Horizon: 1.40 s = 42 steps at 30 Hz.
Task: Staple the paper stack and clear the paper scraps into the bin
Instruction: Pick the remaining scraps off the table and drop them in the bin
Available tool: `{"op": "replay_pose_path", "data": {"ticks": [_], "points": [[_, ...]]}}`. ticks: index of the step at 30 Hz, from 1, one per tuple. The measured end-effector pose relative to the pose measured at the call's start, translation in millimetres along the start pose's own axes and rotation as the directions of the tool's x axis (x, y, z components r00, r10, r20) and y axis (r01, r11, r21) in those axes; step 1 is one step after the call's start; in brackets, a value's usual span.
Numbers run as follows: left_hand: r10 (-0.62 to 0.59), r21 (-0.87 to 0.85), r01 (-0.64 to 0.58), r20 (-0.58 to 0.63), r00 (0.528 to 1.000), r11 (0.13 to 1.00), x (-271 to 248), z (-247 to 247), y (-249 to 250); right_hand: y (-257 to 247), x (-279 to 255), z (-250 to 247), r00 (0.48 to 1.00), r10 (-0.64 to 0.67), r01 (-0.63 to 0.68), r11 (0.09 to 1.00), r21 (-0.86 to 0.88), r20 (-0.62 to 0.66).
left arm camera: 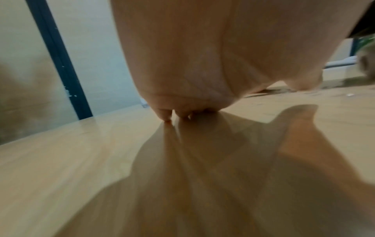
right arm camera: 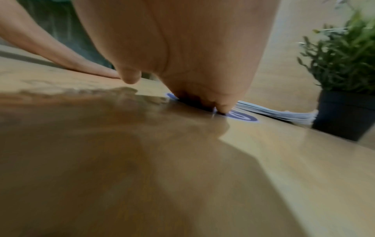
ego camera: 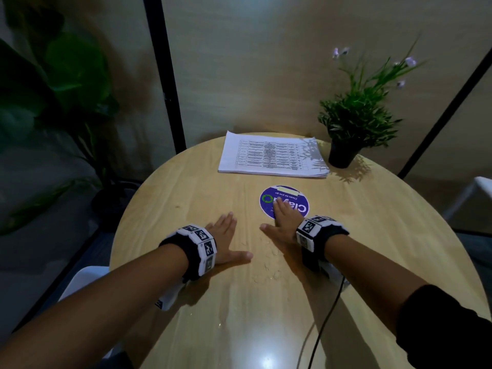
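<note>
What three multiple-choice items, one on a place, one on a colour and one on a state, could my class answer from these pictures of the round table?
1. Where does the paper stack lie?
A. at the far side of the table, left of the potted plant
B. under the left hand
C. on the floor

2. What colour is the round sticker on the table?
A. red
B. purple-blue
C. yellow

3. How are the hands?
A. both gripping a stapler
B. one lifting the paper
C. both flat on the table, holding nothing

Answers:
1 A: the head view shows the stack near the far edge, beside the black pot.
2 B: the disc is purple-blue with white lettering.
3 C: the left hand lies flat on the wood, and the right hand lies flat with its fingers on the sticker.
</note>
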<state>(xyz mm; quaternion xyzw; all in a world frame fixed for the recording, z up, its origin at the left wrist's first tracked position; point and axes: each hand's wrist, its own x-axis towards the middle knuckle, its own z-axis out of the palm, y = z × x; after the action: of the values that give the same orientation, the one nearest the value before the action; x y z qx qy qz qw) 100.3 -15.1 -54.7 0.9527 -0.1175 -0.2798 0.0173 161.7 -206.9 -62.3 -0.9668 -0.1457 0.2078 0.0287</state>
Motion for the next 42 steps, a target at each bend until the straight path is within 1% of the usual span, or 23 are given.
{"op": "replay_pose_path", "data": {"ticks": [3,6,9,13,16,17,19,21,23,25,26,28,30,32,33,35,38,42], "points": [[0.078,0.029,-0.078,0.005,0.997,0.997,-5,8,13,-20,-15,7,0.990,-0.135,0.135,0.991,-0.017,0.031],[0.132,0.051,-0.132,0.017,0.991,0.990,-17,17,25,-31,-45,11,0.969,-0.226,0.227,0.974,-0.004,0.096],[0.174,0.054,-0.176,0.030,0.984,0.983,-34,23,37,-31,-82,17,0.950,-0.271,0.269,0.962,0.037,0.157],[0.253,0.053,-0.257,0.081,0.964,0.965,-63,35,51,-25,-129,31,0.929,-0.312,0.303,0.950,0.078,0.198],[0.303,0.036,-0.311,0.143,0.942,0.950,-77,40,55,-19,-152,33,0.910,-0.338,0.310,0.939,0.149,0.242],[0.307,0.042,-0.316,0.141,0.941,0.948,-77,38,54,-17,-153,30,0.912,-0.337,0.301,0.937,0.176,0.234],[0.287,0.081,-0.293,0.075,0.955,0.953,-71,28,50,-9,-146,19,0.942,-0.303,0.272,0.941,0.199,0.146],[0.217,0.103,-0.214,-0.013,0.976,0.971,-58,14,44,4,-127,4,0.976,-0.216,0.207,0.953,0.219,0.021],[0.129,0.094,-0.123,-0.059,0.990,0.988,-41,5,39,18,-105,-11,0.992,-0.111,0.124,0.959,0.256,-0.065],[0.062,0.087,-0.058,-0.049,0.997,0.995,-27,-1,39,34,-77,-19,0.995,-0.010,0.037,0.959,0.282,-0.100],[0.049,0.091,-0.046,-0.032,0.998,0.995,-23,-3,41,40,-64,-19,0.993,0.033,0.002,0.956,0.293,-0.112],[0.058,0.113,-0.057,-0.006,0.998,0.992,-17,-3,47,49,-40,-14,0.984,0.124,-0.083,0.955,0.286,-0.128],[0.084,0.147,-0.084,0.006,0.996,0.986,-14,1,52,48,-27,-6,0.980,0.152,-0.112,0.955,0.274,-0.128],[0.103,0.173,-0.104,0.018,0.995,0.979,-13,6,56,39,-29,0,0.984,0.135,-0.102,0.963,0.249,-0.120],[0.108,0.177,-0.111,0.026,0.994,0.978,-14,8,57,34,-32,2,0.989,0.121,-0.101,0.973,0.209,-0.084],[0.116,0.181,-0.120,0.030,0.993,0.976,-18,12,59,23,-44,4,0.998,0.061,-0.059,0.992,0.109,-0.011],[0.144,0.173,-0.144,0.011,0.990,0.974,-30,19,62,12,-68,15,0.995,-0.084,0.082,0.995,0.049,0.049],[0.168,0.178,-0.167,0.009,0.986,0.970,-52,34,69,2,-118,35,0.969,-0.224,0.220,0.974,0.056,0.099]]}}
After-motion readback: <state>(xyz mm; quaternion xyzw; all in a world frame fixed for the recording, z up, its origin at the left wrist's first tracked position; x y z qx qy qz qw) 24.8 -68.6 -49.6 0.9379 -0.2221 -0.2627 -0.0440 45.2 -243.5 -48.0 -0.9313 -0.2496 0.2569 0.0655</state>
